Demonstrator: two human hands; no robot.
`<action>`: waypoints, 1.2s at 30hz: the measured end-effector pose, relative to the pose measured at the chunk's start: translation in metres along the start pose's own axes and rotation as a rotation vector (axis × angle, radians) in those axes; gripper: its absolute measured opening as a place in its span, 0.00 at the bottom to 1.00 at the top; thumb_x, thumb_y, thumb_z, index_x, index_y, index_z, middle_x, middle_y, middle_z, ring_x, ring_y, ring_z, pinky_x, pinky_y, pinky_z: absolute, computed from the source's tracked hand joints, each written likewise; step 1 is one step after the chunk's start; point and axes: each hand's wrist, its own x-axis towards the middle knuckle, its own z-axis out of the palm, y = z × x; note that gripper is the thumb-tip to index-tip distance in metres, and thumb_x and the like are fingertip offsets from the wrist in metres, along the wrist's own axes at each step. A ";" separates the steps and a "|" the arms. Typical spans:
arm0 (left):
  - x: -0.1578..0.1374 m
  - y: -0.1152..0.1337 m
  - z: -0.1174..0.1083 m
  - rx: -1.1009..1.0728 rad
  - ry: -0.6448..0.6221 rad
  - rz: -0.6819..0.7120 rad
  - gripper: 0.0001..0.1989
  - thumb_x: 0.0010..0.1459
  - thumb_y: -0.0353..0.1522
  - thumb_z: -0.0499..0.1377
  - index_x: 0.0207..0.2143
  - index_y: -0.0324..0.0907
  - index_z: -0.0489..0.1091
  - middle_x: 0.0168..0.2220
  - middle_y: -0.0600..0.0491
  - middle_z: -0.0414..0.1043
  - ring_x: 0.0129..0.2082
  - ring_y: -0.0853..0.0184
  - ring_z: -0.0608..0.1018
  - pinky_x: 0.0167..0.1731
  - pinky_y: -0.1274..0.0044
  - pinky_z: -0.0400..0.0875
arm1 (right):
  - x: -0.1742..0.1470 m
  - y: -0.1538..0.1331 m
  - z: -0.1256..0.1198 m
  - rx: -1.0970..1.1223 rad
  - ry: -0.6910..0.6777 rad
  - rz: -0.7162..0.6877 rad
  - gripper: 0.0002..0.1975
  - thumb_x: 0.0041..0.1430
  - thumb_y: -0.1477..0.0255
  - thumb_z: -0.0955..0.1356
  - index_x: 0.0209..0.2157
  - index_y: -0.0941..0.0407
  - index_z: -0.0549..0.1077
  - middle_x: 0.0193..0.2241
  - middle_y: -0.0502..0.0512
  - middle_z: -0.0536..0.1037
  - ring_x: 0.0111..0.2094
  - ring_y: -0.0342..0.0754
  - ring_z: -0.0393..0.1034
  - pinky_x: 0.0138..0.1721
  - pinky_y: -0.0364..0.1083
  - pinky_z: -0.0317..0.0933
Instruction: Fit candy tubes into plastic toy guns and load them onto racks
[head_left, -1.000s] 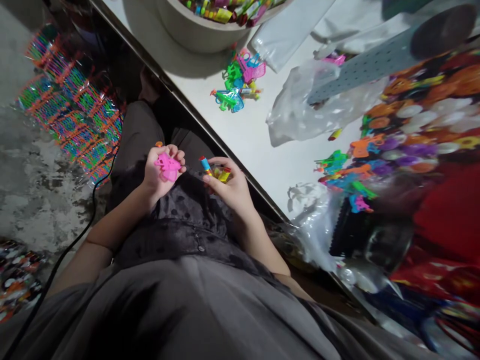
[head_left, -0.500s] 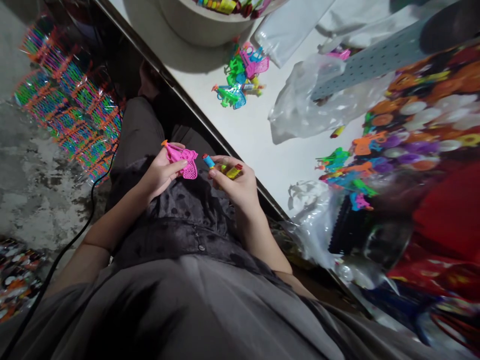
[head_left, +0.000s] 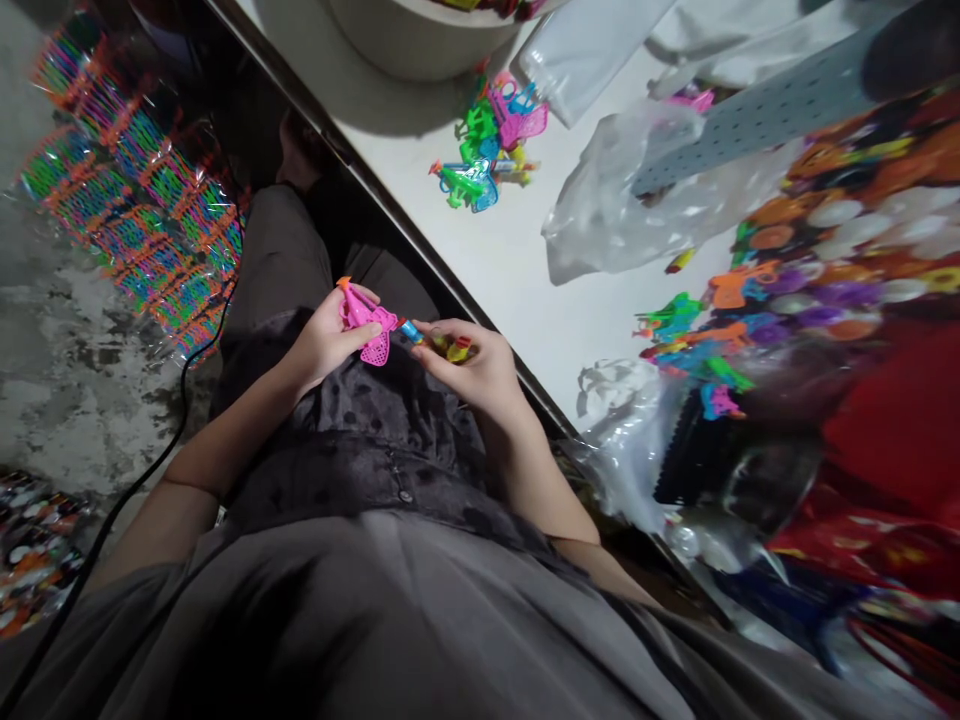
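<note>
Nearest: gray shirt [head_left: 420, 610]. Over the dark trousers [head_left: 274, 290]: left hand [head_left: 328, 340], clamped on a pink toy [head_left: 367, 320], with orange tip [head_left: 344, 283] pointing away from the body. Beside it: right hand [head_left: 480, 370], clamped on a blue tube [head_left: 411, 331] between thumb and fingers, with red end at the toy's opposite end; touching or just apart, cannot tell which. Within the same hand: yellow-and-red pieces [head_left: 459, 349], partly hidden. Beyond, on the white table [head_left: 517, 280]: translucent bag [head_left: 585, 230], mixed toy pile [head_left: 469, 182], round tub [head_left: 420, 45]. On the mottled floor [head_left: 82, 390]: black cable [head_left: 184, 400], plastic-wrapped multicolored bundles [head_left: 142, 190].
</note>
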 end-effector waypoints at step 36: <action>0.086 -0.017 -0.112 -0.280 0.240 -0.334 0.14 0.51 0.31 0.58 0.42 0.40 0.62 0.33 0.50 0.71 0.33 0.66 0.75 0.38 0.71 0.70 | 0.207 0.040 -0.125 -0.372 0.446 -0.067 0.20 0.51 0.59 0.67 0.40 0.60 0.74 0.39 0.61 0.76 0.35 0.47 0.71 0.39 0.47 0.66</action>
